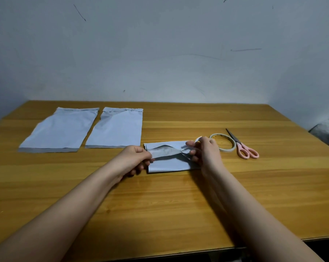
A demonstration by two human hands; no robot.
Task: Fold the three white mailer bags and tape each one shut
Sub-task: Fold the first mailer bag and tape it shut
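Both hands, left hand (134, 157) and right hand (205, 151), each pinching one end of folded mailer bag (169, 164) between them.

No readable text, labels, brands or numbers anywhere; only stray dark scratches on wall (160, 44), upper frame.

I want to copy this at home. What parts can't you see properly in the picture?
Head view, the only one:
- Right end of the folded bag: hidden behind the right hand.
- Tape piece at that hand's fingertips: too small to tell whether it is stuck down.
- Left hand: its curled fingers hide the edge they pinch.
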